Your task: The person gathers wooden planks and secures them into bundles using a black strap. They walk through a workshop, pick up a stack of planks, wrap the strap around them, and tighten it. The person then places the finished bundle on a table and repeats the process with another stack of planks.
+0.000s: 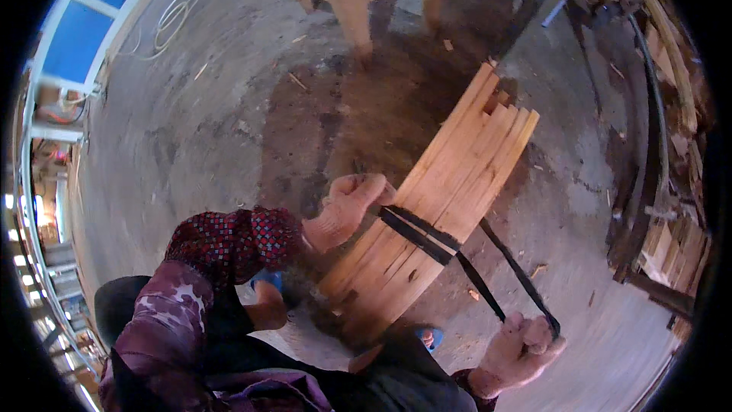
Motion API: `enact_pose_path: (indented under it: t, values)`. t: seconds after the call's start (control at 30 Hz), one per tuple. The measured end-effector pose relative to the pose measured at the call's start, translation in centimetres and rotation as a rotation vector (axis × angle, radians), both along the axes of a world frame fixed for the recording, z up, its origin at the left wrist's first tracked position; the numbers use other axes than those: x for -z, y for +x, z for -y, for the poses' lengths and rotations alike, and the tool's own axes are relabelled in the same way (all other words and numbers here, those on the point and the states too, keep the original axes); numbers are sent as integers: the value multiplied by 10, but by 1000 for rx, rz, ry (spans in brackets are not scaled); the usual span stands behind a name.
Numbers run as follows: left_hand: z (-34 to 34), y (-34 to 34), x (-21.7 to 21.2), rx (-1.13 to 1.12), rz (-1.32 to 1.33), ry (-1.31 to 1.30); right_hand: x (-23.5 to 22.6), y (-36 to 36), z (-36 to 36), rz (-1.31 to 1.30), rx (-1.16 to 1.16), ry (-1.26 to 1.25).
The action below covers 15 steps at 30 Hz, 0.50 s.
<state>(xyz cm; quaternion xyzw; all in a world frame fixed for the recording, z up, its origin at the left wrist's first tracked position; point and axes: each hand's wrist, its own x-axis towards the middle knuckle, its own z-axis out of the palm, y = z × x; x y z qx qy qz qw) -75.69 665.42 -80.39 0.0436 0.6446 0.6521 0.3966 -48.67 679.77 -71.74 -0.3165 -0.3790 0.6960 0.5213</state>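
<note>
A bundle of long pale wooden strips [465, 160] lies at a slant on the floor in front of me. Two turns of a black strap [419, 234] cross its top near the middle. My left hand [347, 210], in a light knitted glove, is closed at the bundle's left edge, where the strap comes over; its fingertips partly hide what they pinch. Right of the bundle, my gloved right hand [522, 355] grips a loop of the strap. Two lengths run taut from it back to the wood.
A wooden stand [354, 11] with thick legs is at the far side. Timber and offcuts [663, 259] are stacked along the right. A pale coiled cable [179, 15] lies far left near a blue-panelled frame [80, 42]. My feet in blue sandals [431, 338] flank the bundle's near end.
</note>
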Motion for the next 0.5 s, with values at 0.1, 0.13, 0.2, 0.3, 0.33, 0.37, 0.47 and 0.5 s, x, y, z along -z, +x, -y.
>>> enact_pose_path:
  t: [0.1, 0.13, 0.2, 0.3, 0.33, 0.37, 0.47, 0.5]
  values:
    - [-6, -5, 0, -180, 149, -76, -10, -13, 0, 226, 22, 168]
    - [-9, -11, 0, -265, 237, -124, -14, -22, 0, 512, 55, 279]
    - [-13, -20, 4, -376, 373, -115, -19, -42, -2, 1132, 154, 471]
    - [-8, -23, 20, -380, 393, 9, -25, -47, -14, 834, 59, 392]
    - [-13, -19, 14, -381, 389, 0, -28, -50, -18, 682, 51, 281]
    - [-19, -15, 8, -381, 384, -9, -37, -57, -17, 406, 65, 6]
    - [-23, -13, -10, -297, 331, 38, -42, -67, -6, 282, 0, -134]
    - [-23, -14, -17, -257, 307, 66, -44, -73, 0, 297, -49, -71]
